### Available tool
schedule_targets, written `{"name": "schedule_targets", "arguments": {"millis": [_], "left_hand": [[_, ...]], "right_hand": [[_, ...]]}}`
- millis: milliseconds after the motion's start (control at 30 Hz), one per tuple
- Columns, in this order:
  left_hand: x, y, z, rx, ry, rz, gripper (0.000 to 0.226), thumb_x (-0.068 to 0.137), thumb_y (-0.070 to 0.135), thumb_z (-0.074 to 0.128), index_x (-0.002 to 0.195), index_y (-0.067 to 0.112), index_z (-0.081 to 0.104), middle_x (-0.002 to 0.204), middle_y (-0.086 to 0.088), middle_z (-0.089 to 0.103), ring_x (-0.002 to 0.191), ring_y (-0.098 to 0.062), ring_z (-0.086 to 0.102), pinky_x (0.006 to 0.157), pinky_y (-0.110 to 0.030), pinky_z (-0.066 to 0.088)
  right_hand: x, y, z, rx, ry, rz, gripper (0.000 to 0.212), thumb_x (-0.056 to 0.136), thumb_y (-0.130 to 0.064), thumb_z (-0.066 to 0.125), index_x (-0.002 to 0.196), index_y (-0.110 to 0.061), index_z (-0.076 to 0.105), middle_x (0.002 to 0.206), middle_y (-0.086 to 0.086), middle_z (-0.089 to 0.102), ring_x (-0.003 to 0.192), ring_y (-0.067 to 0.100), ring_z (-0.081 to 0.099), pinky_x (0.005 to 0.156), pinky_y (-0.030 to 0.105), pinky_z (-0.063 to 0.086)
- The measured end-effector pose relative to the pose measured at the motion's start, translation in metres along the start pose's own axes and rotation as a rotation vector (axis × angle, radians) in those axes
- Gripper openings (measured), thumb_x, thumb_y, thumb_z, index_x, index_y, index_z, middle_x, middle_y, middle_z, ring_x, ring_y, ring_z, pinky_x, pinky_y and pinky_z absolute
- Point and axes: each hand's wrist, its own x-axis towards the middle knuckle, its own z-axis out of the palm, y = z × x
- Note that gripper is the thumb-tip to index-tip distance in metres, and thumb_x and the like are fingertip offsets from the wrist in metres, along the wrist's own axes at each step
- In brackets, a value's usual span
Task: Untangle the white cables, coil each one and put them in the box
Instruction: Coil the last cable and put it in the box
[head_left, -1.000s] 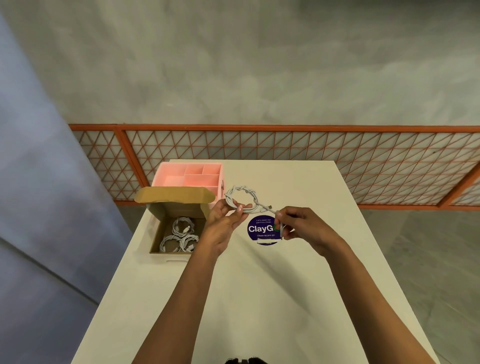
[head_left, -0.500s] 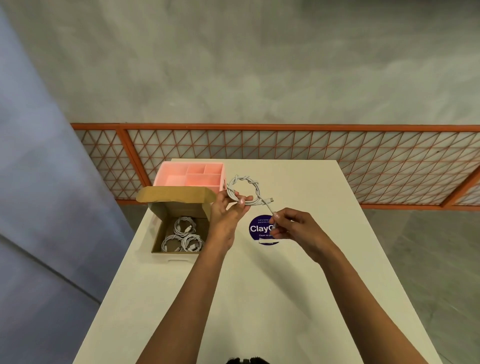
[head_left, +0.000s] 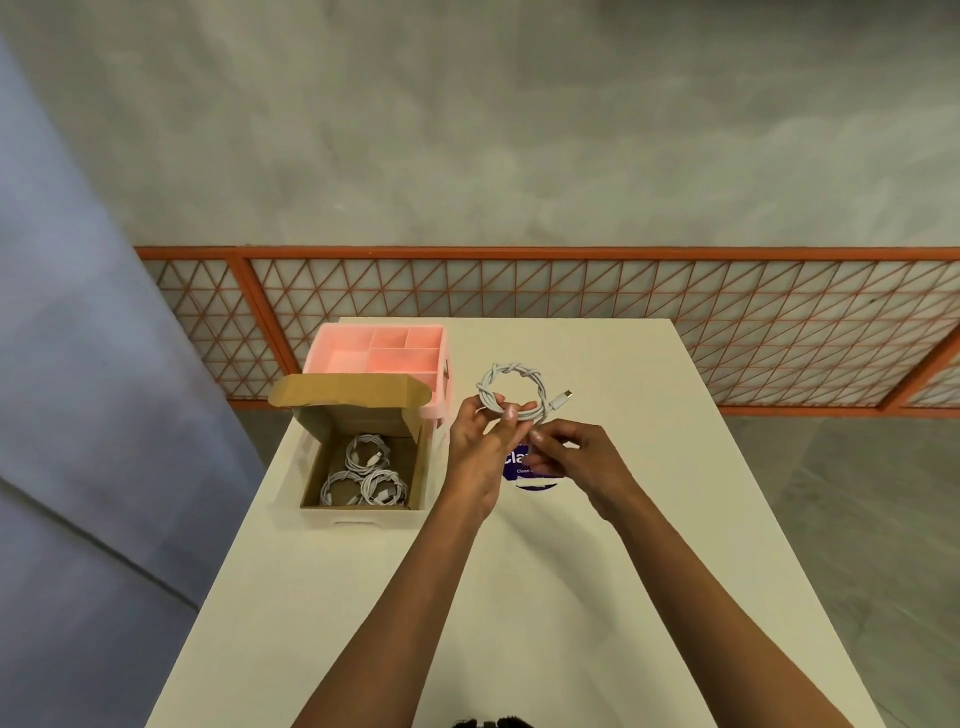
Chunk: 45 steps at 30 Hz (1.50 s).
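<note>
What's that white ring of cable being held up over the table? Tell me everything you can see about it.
The white cable is wound into a neat round coil, with its own length twisted around the loop to keep it together. It looks like a smooth plastic charging lead. One plug end pokes out to the right. The left hand pinches the bottom of the coil and holds it above the table, right of the cardboard box. The right hand is just below it; whether it touches the coil is unclear.
</note>
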Motion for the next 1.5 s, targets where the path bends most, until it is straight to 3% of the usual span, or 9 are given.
{"name": "schedule_targets", "arguments": {"millis": [133,300,567,700,867,967,1200,1367,1500], "left_hand": [[0.0,-0.003,-0.001,0.071,-0.009,-0.042,0.017,0.09,-0.002,0.058,0.104,0.007,0.056,0.106,-0.013,0.069,0.092,-0.018,0.071,0.079,-0.027,0.057],[-0.001,-0.009,-0.002,0.138,0.001,-0.037,0.017,0.087,0.001,0.064,0.101,0.009,0.057,0.109,-0.018,0.068,0.099,-0.025,0.068,0.08,-0.028,0.057],[0.001,-0.007,-0.004,0.202,0.057,0.013,0.018,0.087,0.002,0.065,0.095,0.017,0.061,0.105,-0.016,0.067,0.098,-0.027,0.068,0.08,-0.029,0.057],[0.002,-0.01,-0.007,0.278,0.096,-0.02,0.021,0.083,0.008,0.071,0.097,0.021,0.063,0.105,-0.015,0.069,0.1,-0.03,0.067,0.087,-0.039,0.056],[0.001,-0.012,-0.006,0.301,0.171,-0.017,0.032,0.083,0.012,0.072,0.114,0.013,0.063,0.103,-0.009,0.07,0.09,-0.019,0.069,0.069,-0.023,0.056],[0.004,-0.015,-0.007,0.282,0.203,-0.023,0.029,0.083,0.01,0.071,0.112,0.012,0.064,0.099,-0.008,0.071,0.08,-0.008,0.066,0.057,-0.012,0.05],[0.003,-0.018,-0.004,0.21,0.182,0.007,0.024,0.086,0.0,0.064,0.109,0.004,0.062,0.095,-0.006,0.067,0.074,-0.003,0.066,0.057,-0.009,0.049],[0.007,-0.019,-0.009,0.104,0.1,0.036,0.017,0.089,0.0,0.061,0.105,0.003,0.062,0.095,-0.008,0.07,0.083,-0.015,0.069,0.066,-0.019,0.054],[0.007,-0.02,-0.014,0.047,0.042,0.0,0.013,0.091,0.001,0.057,0.098,0.009,0.064,0.09,-0.002,0.073,0.084,-0.014,0.07,0.071,-0.022,0.055]], "right_hand": [[0.005,0.001,0.0,0.111,0.073,0.009,0.014,0.086,-0.003,0.065,0.098,0.0,0.071,0.091,0.016,0.072,0.082,0.024,0.07,0.083,0.031,0.058],[0.004,-0.006,0.002,0.325,0.061,0.017,0.021,0.084,0.007,0.06,0.095,-0.006,0.072,0.089,0.007,0.074,0.081,0.016,0.071,0.071,0.021,0.057],[0.0,-0.007,-0.008,0.477,-0.151,0.13,0.033,0.087,0.005,0.042,0.105,-0.002,0.069,0.111,0.009,0.069,0.102,0.019,0.063,0.097,0.035,0.045],[0.001,-0.007,-0.003,0.404,-0.056,0.13,0.023,0.092,-0.014,0.056,0.106,-0.003,0.07,0.104,0.009,0.071,0.092,0.015,0.065,0.079,0.022,0.051],[0.002,-0.003,0.011,0.461,0.13,0.142,0.015,0.087,-0.006,0.063,0.097,0.003,0.07,0.071,0.003,0.071,0.059,0.008,0.063,0.053,0.015,0.048],[0.004,-0.002,0.016,0.461,0.166,0.161,0.013,0.081,-0.009,0.07,0.089,0.001,0.072,0.071,0.006,0.069,0.061,0.014,0.063,0.057,0.022,0.05],[0.006,0.002,0.021,0.49,0.15,0.183,0.01,0.085,-0.007,0.064,0.088,-0.002,0.072,0.081,0.012,0.062,0.073,0.02,0.051,0.061,0.023,0.044],[0.008,0.001,0.022,0.481,0.14,0.251,0.01,0.083,-0.01,0.068,0.074,-0.007,0.071,0.073,0.007,0.06,0.064,0.014,0.048,0.059,0.021,0.039],[0.01,0.005,0.02,0.534,0.096,0.291,0.009,0.087,-0.005,0.062,0.083,-0.004,0.069,0.082,0.008,0.065,0.074,0.013,0.055,0.062,0.017,0.046]]}}
